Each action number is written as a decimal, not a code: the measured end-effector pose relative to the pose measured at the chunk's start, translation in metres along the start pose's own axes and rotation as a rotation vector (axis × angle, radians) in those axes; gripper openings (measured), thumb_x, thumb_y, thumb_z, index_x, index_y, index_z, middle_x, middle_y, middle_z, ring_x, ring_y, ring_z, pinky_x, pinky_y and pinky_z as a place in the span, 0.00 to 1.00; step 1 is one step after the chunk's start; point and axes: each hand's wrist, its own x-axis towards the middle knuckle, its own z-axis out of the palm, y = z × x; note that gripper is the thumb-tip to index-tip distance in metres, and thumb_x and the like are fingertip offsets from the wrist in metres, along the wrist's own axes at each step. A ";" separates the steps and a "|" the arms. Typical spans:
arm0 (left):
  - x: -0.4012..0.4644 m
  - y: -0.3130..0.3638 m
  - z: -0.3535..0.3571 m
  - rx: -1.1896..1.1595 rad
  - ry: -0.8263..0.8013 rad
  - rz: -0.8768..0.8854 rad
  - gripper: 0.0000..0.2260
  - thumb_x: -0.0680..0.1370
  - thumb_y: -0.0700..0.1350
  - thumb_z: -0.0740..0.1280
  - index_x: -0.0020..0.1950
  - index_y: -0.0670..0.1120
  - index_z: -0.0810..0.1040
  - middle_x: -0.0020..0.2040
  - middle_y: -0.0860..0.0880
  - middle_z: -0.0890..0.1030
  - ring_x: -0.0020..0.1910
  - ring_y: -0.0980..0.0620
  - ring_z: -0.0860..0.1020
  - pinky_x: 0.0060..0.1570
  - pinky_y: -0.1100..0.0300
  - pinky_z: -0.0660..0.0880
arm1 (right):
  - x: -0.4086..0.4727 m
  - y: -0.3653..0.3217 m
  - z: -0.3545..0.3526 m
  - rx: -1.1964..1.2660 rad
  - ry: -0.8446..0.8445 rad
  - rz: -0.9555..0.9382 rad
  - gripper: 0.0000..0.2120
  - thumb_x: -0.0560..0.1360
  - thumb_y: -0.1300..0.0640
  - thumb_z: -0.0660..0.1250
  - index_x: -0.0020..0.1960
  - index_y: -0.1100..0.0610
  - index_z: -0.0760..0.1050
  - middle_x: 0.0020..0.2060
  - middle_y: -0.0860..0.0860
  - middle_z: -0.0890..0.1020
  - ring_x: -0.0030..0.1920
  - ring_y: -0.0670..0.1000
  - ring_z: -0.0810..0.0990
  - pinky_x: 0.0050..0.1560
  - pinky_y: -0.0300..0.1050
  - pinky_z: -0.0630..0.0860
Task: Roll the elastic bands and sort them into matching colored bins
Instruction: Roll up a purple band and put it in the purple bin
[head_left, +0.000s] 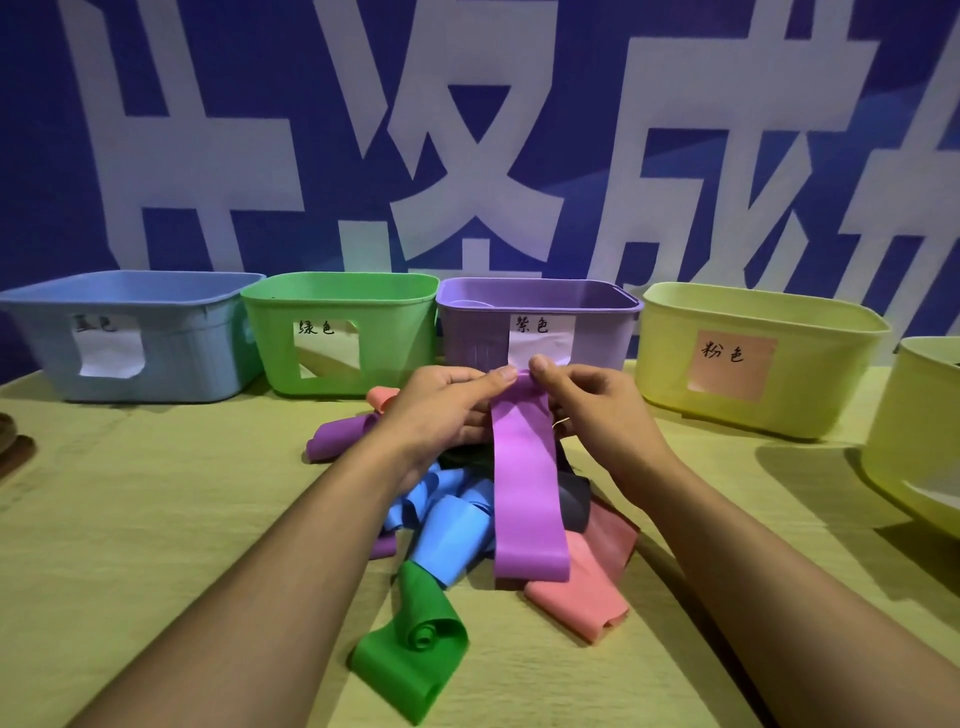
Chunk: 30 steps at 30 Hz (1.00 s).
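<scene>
My left hand (441, 405) and my right hand (592, 410) both pinch the top end of a purple elastic band (524, 493), which hangs down over a pile of bands on the table. In the pile lie blue bands (452, 530), a green band (415, 639), pink bands (582, 592), a dark band (574, 501) and another purple band (337, 436). Behind the hands stand a blue bin (171, 358), a green bin (395, 332), a purple bin (602, 332) and a yellow bin (815, 374) bearing a pink label.
Another yellow bin (914, 441) stands at the right edge. The bins line the back of the yellow-green table (156, 519), against a blue banner with large white characters. A dark object (10, 447) sits at the far left edge.
</scene>
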 end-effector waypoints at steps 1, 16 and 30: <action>-0.001 0.000 0.000 -0.006 -0.005 -0.001 0.12 0.80 0.46 0.72 0.57 0.37 0.84 0.44 0.44 0.87 0.40 0.51 0.85 0.39 0.63 0.80 | 0.000 0.000 0.000 -0.003 -0.002 -0.001 0.18 0.78 0.41 0.68 0.47 0.55 0.86 0.41 0.55 0.86 0.38 0.45 0.81 0.39 0.41 0.78; 0.000 0.000 -0.004 -0.008 -0.013 0.015 0.07 0.78 0.37 0.72 0.56 0.39 0.85 0.51 0.40 0.87 0.48 0.48 0.86 0.47 0.63 0.82 | 0.003 0.004 -0.002 0.003 -0.059 -0.048 0.05 0.79 0.54 0.72 0.50 0.54 0.86 0.44 0.50 0.88 0.45 0.46 0.84 0.53 0.51 0.83; 0.003 -0.003 -0.003 0.030 0.080 0.057 0.12 0.76 0.48 0.75 0.52 0.40 0.86 0.52 0.36 0.86 0.50 0.43 0.85 0.53 0.54 0.82 | -0.001 0.000 -0.001 0.020 -0.087 -0.053 0.09 0.77 0.54 0.74 0.56 0.55 0.85 0.47 0.50 0.88 0.53 0.56 0.86 0.58 0.55 0.83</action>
